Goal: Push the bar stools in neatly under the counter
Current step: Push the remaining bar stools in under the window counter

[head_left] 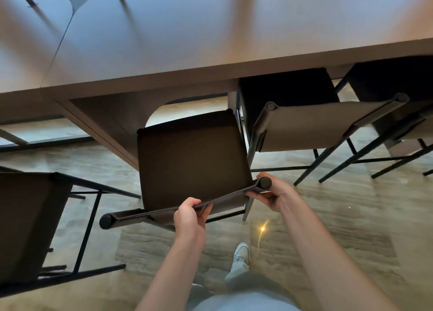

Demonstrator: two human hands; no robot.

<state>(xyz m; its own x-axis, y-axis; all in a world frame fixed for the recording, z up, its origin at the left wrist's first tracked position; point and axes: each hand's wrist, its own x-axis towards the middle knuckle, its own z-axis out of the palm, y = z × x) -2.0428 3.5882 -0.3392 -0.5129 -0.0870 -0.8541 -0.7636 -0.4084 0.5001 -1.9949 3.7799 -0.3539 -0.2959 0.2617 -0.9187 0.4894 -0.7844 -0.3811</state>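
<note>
Dark fabric and black metal make up the bar stool (192, 156) a person steers toward the pale wooden surface (210, 41), its seat standing just clear of the near edge and beside the support panel (103, 120). Both hands hold the low slung backrest (187, 205): the left hand (189, 217) curls its fingers (206, 211) over the top of the sling near its middle, while the right hand (269, 193) wraps the round end of the rail. Both arms reach forward and down, the wrists level with the rail. Judged by its thin tube frame and cloth seat, the stool is likely light and stiff, though the sling itself gives under the grip, so the firm rail ends look the better places to take hold. To the right, a second stool (302, 113) sits partly under the surface, with a third (393, 81) beyond it; a fourth (30, 221) stands well out at the left. Slim legs may catch or skid on the stone-patterned floor (339, 228), where one white shoe (242, 252) shows.
</note>
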